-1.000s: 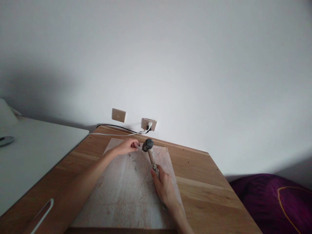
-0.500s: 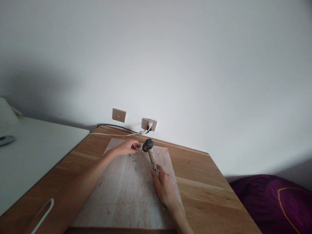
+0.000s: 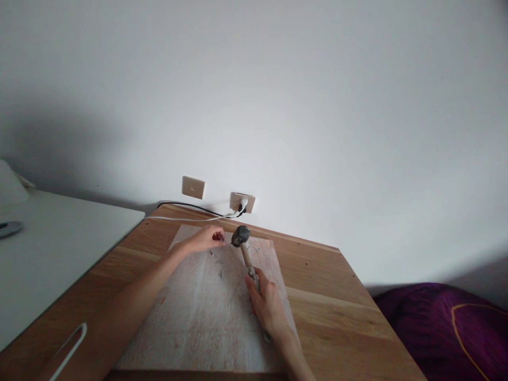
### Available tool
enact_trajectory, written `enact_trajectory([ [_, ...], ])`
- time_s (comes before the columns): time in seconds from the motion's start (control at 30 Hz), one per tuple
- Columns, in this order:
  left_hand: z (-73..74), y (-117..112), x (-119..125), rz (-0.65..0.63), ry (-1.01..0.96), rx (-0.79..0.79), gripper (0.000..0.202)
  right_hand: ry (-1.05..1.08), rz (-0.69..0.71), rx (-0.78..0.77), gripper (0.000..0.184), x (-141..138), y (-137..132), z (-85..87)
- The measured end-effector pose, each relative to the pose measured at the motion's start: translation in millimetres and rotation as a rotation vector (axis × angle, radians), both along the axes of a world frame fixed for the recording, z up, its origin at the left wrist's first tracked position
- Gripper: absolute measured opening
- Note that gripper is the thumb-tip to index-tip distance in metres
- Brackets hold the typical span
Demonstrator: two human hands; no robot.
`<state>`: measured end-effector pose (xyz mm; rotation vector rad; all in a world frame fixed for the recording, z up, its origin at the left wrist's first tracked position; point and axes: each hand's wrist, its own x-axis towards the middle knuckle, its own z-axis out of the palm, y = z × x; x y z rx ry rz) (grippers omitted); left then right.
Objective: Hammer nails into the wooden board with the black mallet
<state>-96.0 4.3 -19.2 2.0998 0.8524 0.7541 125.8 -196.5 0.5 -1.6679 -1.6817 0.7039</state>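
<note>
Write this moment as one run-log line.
right hand: holds hammer by handle | left hand: curled near hammer's head, contents unclear | metal bits: scattered on board

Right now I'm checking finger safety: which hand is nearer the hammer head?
Left. The left hand is just left of the hammer head, with a small gap between; the right hand grips the handle, farther back, nearer the person.

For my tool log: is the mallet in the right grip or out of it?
In: the right grip is closed around the mallet's handle, with the dark head showing beyond it.
</note>
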Motion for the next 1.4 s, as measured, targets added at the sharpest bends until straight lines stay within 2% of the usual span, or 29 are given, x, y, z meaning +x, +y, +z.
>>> enact_trajectory([
  [0.5,1.3,0.0,-1.9,0.038,0.020,0.037,0.034,0.002,-0.019,0.015,0.051,1.0,0.4,-4.2],
  [0.73,0.3,0.0,-1.9,0.025,0.017,0.013,0.034,0.027,0.001,-0.034,0.053,0.0,-0.2,-0.7],
  [1.2,4.3,-0.6,-2.6,-0.026,0.053,0.011,0.017,0.004,-0.008,-0.010,0.048,1.6,0.4,-3.5],
  [1.4,5.5,-1.7,-3.1,0.005,0.075,0.002,0.024,0.002,-0.012,-0.009,0.047,2.5,0.0,-6.3],
])
